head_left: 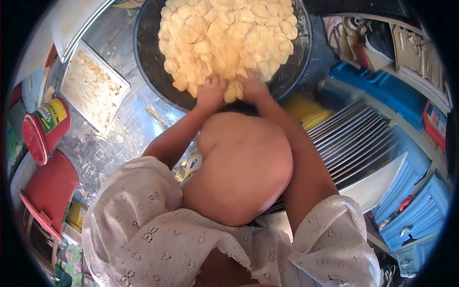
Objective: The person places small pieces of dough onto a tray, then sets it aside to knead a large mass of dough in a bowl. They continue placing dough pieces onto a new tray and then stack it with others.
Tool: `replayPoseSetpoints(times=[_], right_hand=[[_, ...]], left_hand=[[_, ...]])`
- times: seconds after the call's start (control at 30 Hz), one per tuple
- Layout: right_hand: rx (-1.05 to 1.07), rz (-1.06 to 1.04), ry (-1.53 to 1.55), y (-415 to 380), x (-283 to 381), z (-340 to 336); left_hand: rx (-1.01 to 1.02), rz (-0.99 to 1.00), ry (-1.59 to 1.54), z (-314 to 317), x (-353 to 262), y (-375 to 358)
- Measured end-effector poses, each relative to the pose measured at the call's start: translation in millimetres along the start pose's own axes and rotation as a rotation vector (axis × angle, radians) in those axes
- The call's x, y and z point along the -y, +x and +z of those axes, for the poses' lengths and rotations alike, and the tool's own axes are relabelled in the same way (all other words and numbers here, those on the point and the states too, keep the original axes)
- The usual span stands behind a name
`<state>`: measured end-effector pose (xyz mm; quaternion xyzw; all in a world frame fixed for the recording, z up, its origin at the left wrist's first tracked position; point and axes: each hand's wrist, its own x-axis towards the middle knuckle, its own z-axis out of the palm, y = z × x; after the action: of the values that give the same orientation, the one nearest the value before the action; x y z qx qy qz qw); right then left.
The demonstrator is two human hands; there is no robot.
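Observation:
A wide black tub (146,52) at the top holds a big heap of pale yellow dough lumps (224,33), packed close together. My left hand (213,92) is at the heap's near edge, its fingers curled into the dough. Beside it, my right hand (255,87) grips the dough the same way, fingertips partly sunk in. A few small lumps bulge between my two hands. The undersides of both hands are hidden. A smooth, blurred, rounded shape fills the space between my forearms.
A stained white tray (93,86) lies on the grey surface left of the tub. Farther left are a red labelled tub (50,122) and a red container (52,186). Stacked metal trays (354,143) and blue crates (416,215) stand on the right, below a box of papers (416,52).

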<state>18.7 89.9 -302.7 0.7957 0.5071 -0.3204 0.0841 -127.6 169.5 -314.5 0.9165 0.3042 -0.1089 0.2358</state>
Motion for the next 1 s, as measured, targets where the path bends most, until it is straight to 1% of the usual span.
replayPoseSetpoints(times=[0.03,0.07,0.1,0.13,0.17,0.2,0.23,0.27,0.3,0.33,0.37,0.4,0.43,0.47,0.5,0.57,0.6,0.63,0.67,0.73,0.77,0.8,0.83,0.87,0.9,0.93,0.97,1.0], right_hand=[[0.058,0.015,0.031,0.0,1.8,-4.8],[0.043,0.009,0.034,2.5,0.8,-7.0],[0.03,-0.008,0.119,4.2,-2.4,-8.2],[0.02,-0.025,0.202,6.2,-5.6,-8.1],[-0.036,-0.011,0.269,7.6,-7.4,-5.6],[-0.036,-0.013,0.271,9.6,-11.1,-5.5],[-0.043,-0.003,0.373,11.8,-15.2,-5.8],[-0.048,0.008,0.479,13.3,-18.2,-5.6],[-0.048,0.003,0.486,16.8,-21.7,-5.7],[0.002,-0.015,0.566,24.3,-25.2,-9.8],[0.049,-0.032,0.644,31.1,-26.9,-14.1],[0.034,-0.038,0.646,34.5,-25.6,-26.5],[0.102,-0.047,0.771,34.3,-22.7,-48.6],[0.168,-0.06,0.894,33.0,-19.2,-72.4],[0.144,-0.07,0.893,31.6,-16.5,-93.9],[0.132,-0.157,0.933,22.1,-10.2,-138.4],[0.125,-0.201,0.946,12.5,-5.9,-164.6],[0.137,-0.229,0.999,-6.6,1.2,-194.3],[0.11,-0.239,0.985,-28.6,6.0,-219.8],[0.047,-0.285,1.147,-75.3,12.7,-261.3],[0.025,-0.303,1.136,-98.4,13.5,-274.6],[-0.062,-0.349,1.161,-121.6,12.6,-285.1],[-0.147,-0.397,1.187,-146.9,14.2,-293.9],[-0.228,-0.342,1.176,-178.5,20.8,-301.6],[-0.278,-0.36,1.182,-210.3,24.6,-307.6],[-0.376,-0.339,1.218,-237.2,23.3,-303.6],[-0.408,-0.337,1.178,-261.4,16.9,-302.0],[-0.489,-0.295,1.166,-288.7,14.9,-297.5]], left_hand=[[0.103,-0.001,-0.051,-6.3,-3.0,0.4],[0.207,0.0,-0.098,-11.8,-2.4,2.4],[0.135,0.041,-0.138,-9.0,-0.3,4.7],[0.128,0.042,-0.13,-5.6,2.6,8.7],[0.08,0.046,-0.217,-0.7,4.5,10.6],[0.032,0.049,-0.306,0.7,5.2,11.6],[0.037,0.046,-0.303,1.4,8.0,14.1],[0.038,0.043,-0.416,1.0,12.8,18.5],[0.035,0.039,-0.526,-0.2,18.1,21.6],[0.028,0.039,-0.515,-4.0,23.5,25.3],[-0.01,0.035,-0.646,-8.9,27.9,28.9],[-0.047,0.035,-0.777,-14.7,29.2,30.9],[-0.054,0.048,-0.766,-32.1,25.9,31.3],[-0.047,0.01,-0.875,-52.1,23.8,33.8],[-0.043,-0.026,-0.984,-78.4,19.5,35.8],[-0.061,-0.017,-0.967,-137.2,6.3,36.0],[-0.068,-0.024,-0.967,-157.9,0.3,34.6],[-0.156,0.081,-1.001,-168.8,-2.6,36.8],[-0.175,0.106,-0.997,-186.7,-11.6,32.1],[-0.221,0.174,-1.06,-233.3,-34.7,19.2],[-0.209,0.215,-1.167,-246.8,-46.4,13.6],[-0.228,0.235,-1.155,-263.9,-61.0,3.8],[-0.226,0.318,-1.164,-282.0,-78.0,-10.3],[-0.223,0.399,-1.172,-295.5,-94.7,-23.4],[-0.243,0.412,-1.16,-303.2,-110.0,-34.3],[-0.263,0.516,-1.098,-308.2,-125.2,-45.0],[-0.28,0.615,-1.036,-311.1,-141.6,-55.9],[-0.284,0.653,-1.022,-311.9,-158.6,-68.5]])
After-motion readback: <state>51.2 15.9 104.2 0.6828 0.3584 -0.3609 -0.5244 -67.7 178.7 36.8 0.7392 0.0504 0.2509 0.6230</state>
